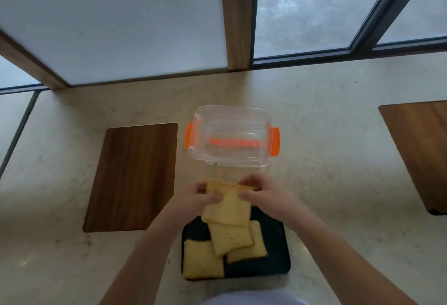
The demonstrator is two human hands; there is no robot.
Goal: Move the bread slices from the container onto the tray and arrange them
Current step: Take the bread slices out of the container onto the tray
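A clear plastic container (pixel 232 135) with orange clips sits on the counter; no bread shows inside it. Just in front lies a black tray (pixel 275 256) with three yellow bread slices: one at the front left (pixel 202 262), one tilted in the middle (pixel 228 239), one partly under it at the right (pixel 256 244). Above the tray's far edge, my left hand (pixel 200 196) and my right hand (pixel 261 192) together grip bread slices (pixel 231 208) by the top edge; the slices hang down, tilted, and they look like two.
A dark wooden inlay (pixel 133 176) lies in the pale counter left of the tray, another wooden inlay (pixel 420 150) at the far right. Behind the container are a wooden post (pixel 235 17) and window frames.
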